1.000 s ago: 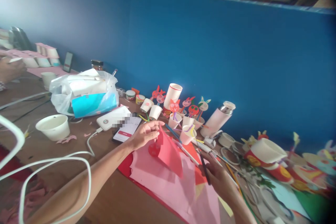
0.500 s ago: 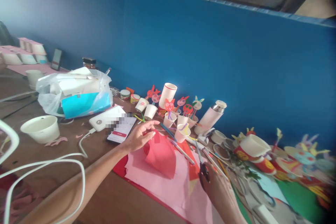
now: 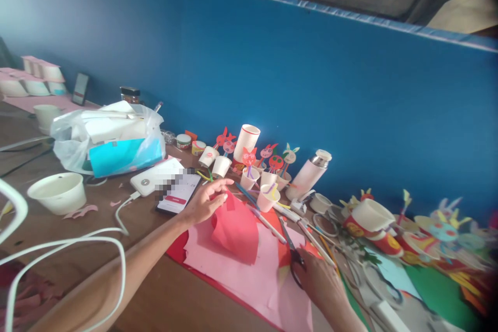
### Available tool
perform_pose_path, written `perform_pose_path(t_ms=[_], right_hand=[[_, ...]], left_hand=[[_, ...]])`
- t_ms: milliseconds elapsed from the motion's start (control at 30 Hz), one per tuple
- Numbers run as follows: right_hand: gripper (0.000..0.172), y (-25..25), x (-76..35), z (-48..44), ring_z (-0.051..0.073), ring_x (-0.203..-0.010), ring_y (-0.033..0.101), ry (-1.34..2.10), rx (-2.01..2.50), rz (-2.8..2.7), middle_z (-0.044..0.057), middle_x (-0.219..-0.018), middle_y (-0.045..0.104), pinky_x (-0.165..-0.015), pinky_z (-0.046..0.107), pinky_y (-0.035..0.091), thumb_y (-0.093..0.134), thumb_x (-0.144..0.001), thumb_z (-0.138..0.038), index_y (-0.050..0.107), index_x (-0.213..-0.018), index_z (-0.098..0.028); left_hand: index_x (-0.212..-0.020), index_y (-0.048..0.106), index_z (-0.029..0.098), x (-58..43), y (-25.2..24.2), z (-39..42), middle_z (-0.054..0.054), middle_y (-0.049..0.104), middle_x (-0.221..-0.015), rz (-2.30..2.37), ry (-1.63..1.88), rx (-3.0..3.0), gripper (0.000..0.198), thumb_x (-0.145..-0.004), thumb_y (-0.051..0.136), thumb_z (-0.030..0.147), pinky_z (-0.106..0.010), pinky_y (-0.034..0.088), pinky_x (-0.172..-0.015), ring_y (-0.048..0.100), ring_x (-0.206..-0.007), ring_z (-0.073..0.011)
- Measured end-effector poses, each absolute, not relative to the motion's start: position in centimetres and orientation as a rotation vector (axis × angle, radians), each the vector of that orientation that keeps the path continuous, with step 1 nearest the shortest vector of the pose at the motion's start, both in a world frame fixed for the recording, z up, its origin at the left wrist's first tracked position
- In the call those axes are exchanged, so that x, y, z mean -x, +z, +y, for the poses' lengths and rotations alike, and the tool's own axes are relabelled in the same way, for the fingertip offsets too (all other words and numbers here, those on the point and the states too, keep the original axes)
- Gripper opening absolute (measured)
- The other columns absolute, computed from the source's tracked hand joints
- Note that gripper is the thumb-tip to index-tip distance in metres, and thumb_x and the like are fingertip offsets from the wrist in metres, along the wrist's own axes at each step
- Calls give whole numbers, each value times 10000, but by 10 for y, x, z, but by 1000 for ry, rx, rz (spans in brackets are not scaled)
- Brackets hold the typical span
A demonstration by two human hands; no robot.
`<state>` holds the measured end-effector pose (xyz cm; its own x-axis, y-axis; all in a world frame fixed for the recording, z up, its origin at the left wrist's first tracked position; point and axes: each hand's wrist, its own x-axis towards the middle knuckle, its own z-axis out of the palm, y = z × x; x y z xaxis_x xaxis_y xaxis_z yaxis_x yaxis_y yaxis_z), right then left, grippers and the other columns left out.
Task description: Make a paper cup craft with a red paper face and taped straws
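Observation:
My left hand (image 3: 208, 201) pinches the upper edge of a curved red paper sheet (image 3: 236, 231) between thumb and fingers. That sheet stands over a larger pink paper (image 3: 268, 290). Black-handled scissors (image 3: 294, 254) lie at the pink paper's right side, blades pointing up and away. My right hand (image 3: 317, 272) is at their handles, with its fingers closed around the right loop; the fingertips are partly hidden. Orange paper (image 3: 284, 254) shows beneath the blades. Beyond the red sheet stands a small paper cup (image 3: 268, 198) with coloured strips.
A phone (image 3: 179, 193), a white power bank (image 3: 157, 176) with a cable, and a stuffed plastic bag (image 3: 109, 137) lie to the left. Behind are cups with paper animal faces and a pink flask (image 3: 309, 175). Decorated cups and green paper (image 3: 439, 290) are on the right.
My right hand and the scissors have shifted slightly left, and the scissors' loop shows more fully. My left hand keeps its hold on the red paper. The view has moved a little.

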<state>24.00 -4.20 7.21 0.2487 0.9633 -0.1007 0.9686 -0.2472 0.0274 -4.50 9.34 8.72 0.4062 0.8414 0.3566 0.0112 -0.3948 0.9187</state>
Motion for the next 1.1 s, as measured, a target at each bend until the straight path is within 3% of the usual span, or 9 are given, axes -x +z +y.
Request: perform_pose_path(t_ms=[267,500,600,733,967,1100], right_hand=[[253,75,-242,-38,293,-831,674,-95,-2410,1808,103,-853,730,-654,341,470,486,-815,-243,705,-940,-262],[284,102,-220,-32,278,-765,675,-85,-2581,1967,68,-793,731,-618,327,444,431,-851,-333,683,-974,-287],[269,110,-194,-16,198,-630,637,-446,-2683,2429,26,-697,702,-575,266,415,462,-832,-385,695,-841,-250],[300,100,-156,14,164,-593,562,-1234,-2676,2677,17,-660,646,-548,247,393,529,-794,-415,673,-921,-184],[256,70,-133,40,112,-503,482,-1675,-2518,2707,-22,-541,553,-493,219,375,567,-740,-402,585,-629,-171],[242,75,-153,39,103,-498,465,-1763,-2579,2645,-22,-560,556,-476,208,350,575,-739,-397,566,-648,-173]], left_hand=[[-1191,516,158,44,85,93,-4,527,-790,712,1112,-1697,389,-808,491,224,-229,431,-620,518,-655,-115],[-1182,517,160,41,80,92,-7,538,-797,711,1105,-1703,373,-816,488,226,-228,420,-639,516,-665,-118],[-1181,522,165,38,76,91,-23,579,-839,710,1092,-1697,379,-809,503,235,-246,427,-682,537,-718,-141],[-1176,532,168,35,77,88,-28,601,-836,692,1059,-1689,379,-807,514,250,-252,431,-694,545,-737,-155],[-1166,538,158,33,82,84,7,539,-717,649,1026,-1688,354,-825,492,242,-237,421,-634,493,-617,-116],[-1102,564,155,33,77,89,-26,573,-813,673,1129,-1638,307,-842,505,307,-258,431,-722,536,-742,-142]])
